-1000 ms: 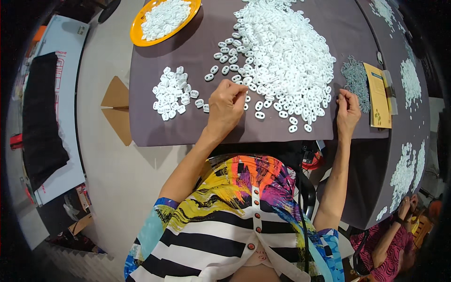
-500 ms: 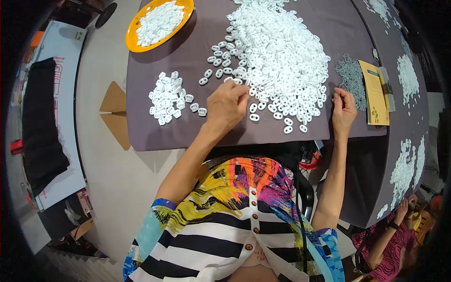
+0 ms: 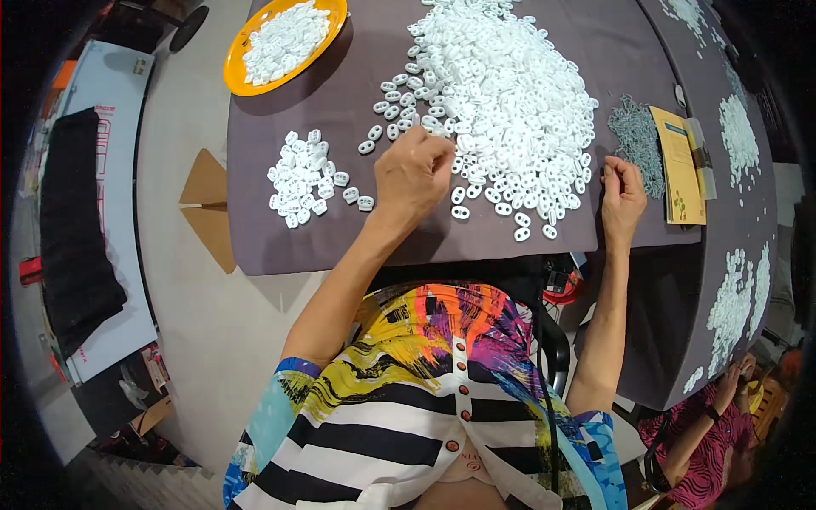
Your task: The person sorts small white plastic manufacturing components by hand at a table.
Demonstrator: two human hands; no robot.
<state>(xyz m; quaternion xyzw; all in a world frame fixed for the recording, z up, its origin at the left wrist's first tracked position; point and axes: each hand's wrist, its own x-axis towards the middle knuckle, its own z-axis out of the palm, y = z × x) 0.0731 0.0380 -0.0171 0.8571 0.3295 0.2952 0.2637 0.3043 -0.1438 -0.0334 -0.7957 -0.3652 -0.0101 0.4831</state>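
My left hand [image 3: 413,174] is closed, fingers curled in a pinch, at the left edge of a large heap of small white oval plastic pieces with two holes each [image 3: 518,102]. Its fingertips are turned away, so I cannot see what lies in them. My right hand [image 3: 623,202] rests closed at the right, thumb and fingers together, between the heap and a pile of small grey metal screws [image 3: 636,140]. Anything in its fingers is too small to make out. Left of my left hand lies a small group of white pieces [image 3: 299,174], showing a different face.
An orange plate [image 3: 236,72] full of white pieces stands at the far left of the grey-covered table [image 3: 340,242]. A yellow booklet [image 3: 680,170] lies beyond the screws. More white piles [image 3: 731,297] spread on the right-hand table, where another person's hands [image 3: 735,378] are.
My left hand has lifted slightly and turned, its fingertips now hidden behind the knuckles. My right hand has hardly moved. The heaps look the same.
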